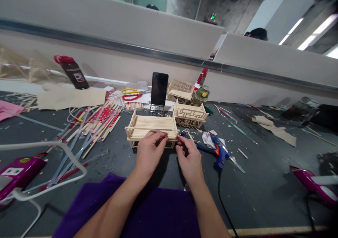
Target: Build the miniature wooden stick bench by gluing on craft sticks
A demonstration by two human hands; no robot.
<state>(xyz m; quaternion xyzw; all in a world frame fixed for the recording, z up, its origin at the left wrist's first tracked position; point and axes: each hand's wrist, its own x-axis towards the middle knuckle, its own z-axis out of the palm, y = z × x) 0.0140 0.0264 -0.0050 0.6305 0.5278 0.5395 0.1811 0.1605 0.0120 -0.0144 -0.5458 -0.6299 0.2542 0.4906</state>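
A small model of thin wooden sticks (150,121), with a slatted deck and low end rails, stands on the dark table in front of me. My left hand (151,149) is over its front right edge, thumb and fingers pinched together. Whatever lies between those fingertips is too small to make out. At the model's right front corner, my right hand (190,157) has its fingers curled in close to the corner post. What they grip, if anything, is hidden. Just behind to the right sits a second stick model (190,114) with a patterned railing.
A blue glue gun (221,153) lies right of my hand, its cord running forward. Behind the model stand a phone (159,90), scissors (132,94) and a third stick model (181,90). Bundled sticks (105,116) lie left. Purple devices (21,174) flank both sides; a bottle (71,71) leans back left.
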